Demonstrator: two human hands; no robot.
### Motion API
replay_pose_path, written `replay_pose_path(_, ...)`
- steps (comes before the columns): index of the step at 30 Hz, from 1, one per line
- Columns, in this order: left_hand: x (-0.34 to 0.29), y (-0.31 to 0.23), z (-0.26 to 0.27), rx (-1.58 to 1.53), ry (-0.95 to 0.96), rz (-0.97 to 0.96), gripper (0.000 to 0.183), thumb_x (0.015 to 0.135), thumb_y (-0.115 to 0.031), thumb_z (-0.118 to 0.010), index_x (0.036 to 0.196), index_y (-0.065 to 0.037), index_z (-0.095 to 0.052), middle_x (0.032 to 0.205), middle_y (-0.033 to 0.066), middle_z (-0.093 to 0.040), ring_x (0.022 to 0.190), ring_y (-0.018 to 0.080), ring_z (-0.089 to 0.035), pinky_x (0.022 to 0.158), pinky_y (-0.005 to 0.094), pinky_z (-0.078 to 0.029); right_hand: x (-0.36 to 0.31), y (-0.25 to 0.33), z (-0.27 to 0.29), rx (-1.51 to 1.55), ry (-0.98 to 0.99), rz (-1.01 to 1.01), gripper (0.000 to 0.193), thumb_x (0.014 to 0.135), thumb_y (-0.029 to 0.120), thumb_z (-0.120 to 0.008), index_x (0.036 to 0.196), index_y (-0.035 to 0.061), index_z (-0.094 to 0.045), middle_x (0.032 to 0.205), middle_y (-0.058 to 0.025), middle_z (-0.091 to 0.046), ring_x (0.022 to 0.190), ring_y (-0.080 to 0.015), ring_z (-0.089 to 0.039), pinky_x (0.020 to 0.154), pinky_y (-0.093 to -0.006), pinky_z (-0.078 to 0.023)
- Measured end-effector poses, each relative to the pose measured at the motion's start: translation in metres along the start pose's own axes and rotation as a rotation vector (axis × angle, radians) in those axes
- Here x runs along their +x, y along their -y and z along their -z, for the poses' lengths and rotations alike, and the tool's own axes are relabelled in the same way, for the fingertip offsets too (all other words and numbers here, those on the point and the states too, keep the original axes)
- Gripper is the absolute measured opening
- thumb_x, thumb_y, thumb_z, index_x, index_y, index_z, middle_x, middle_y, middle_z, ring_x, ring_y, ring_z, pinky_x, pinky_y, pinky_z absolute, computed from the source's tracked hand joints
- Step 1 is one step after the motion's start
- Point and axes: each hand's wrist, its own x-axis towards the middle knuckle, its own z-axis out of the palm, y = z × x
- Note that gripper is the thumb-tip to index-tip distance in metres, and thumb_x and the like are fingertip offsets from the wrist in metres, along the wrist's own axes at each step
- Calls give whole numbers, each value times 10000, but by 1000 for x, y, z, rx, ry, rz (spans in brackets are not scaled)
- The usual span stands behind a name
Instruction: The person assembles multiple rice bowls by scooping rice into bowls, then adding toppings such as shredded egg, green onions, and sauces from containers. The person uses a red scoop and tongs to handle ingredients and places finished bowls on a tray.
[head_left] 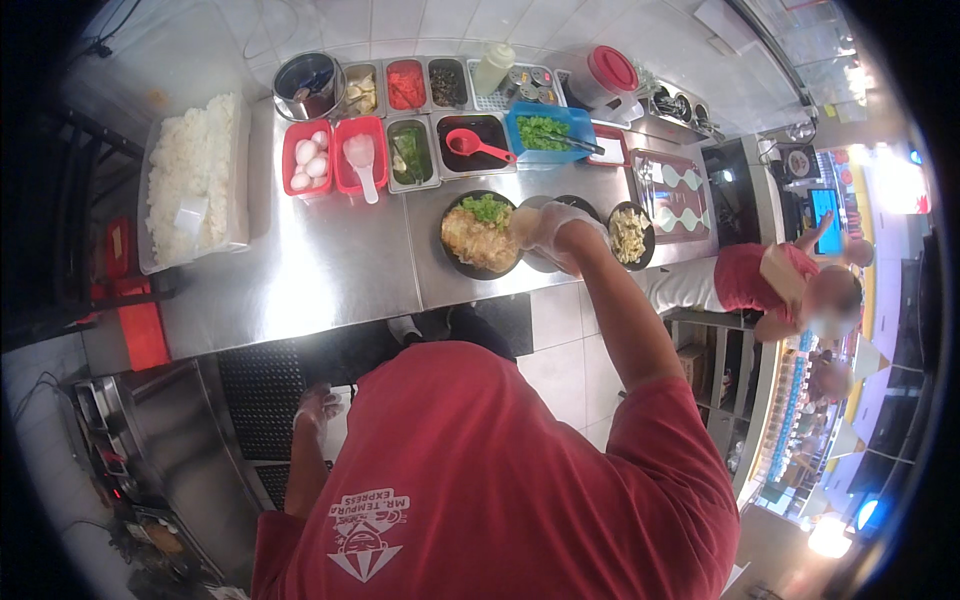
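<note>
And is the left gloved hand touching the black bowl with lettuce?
Apart. The head view shows a wide gap: the left hand is away from the counter, where the black bowl stands.

Dark bowl [586, 204] partly hidden behind gloved fingers [546, 226] of right hand [566, 236]

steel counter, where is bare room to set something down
Widest bare patch: between the rice tub and the bowl with lettuce, before the red egg container. Crowded: around the right hand among the bowls, and the back rows of containers.
</note>
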Motion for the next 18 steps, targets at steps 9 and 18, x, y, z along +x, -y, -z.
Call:
replay_pose_path(9,38,50,33,-82,40,-35,444,971,-292,-644,1326,-38,-562,1002,152,-662,801,299,-661,701,404,-536,22,-2,-9,92,-24,69,467,724,354,-807,1055,29,-755,977,-214,-752,850,-336,-731,774,-425,-554)
replay_pose_path(18,14,19,20,-112,52,-8,368,954,-251,-684,1255,-67,-581,949,103,-641,788,264,-646,619,356,-492,40,8,-11,-28,32,87,484,759,415,-823,1052,32,-776,988,-223,-760,887,-357,-754,789,-448,-574)
